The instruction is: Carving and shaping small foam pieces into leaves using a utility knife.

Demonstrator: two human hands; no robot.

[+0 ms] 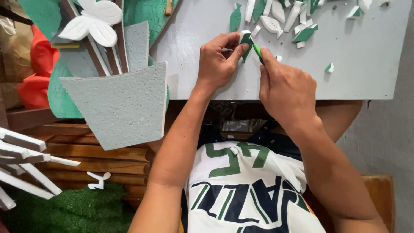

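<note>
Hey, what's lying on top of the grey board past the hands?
On the grey board lies a scatter of cut foam pieces, white and green. The left hand pinches one green piece; the right hand holds a green tool. The board beneath both hands is covered.

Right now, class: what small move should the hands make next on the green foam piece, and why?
Probably draw the green-handled cutter in the right hand along the foam piece: the left hand pinches it steady on the grey board, tip at its edge.

Craft workshop: grey worktable (366, 64) strewn with green-and-white foam offcuts (302, 21), cut grey foam panels (116, 108), white foam butterfly (95, 21), stacked wooden planks (108, 159).
</note>
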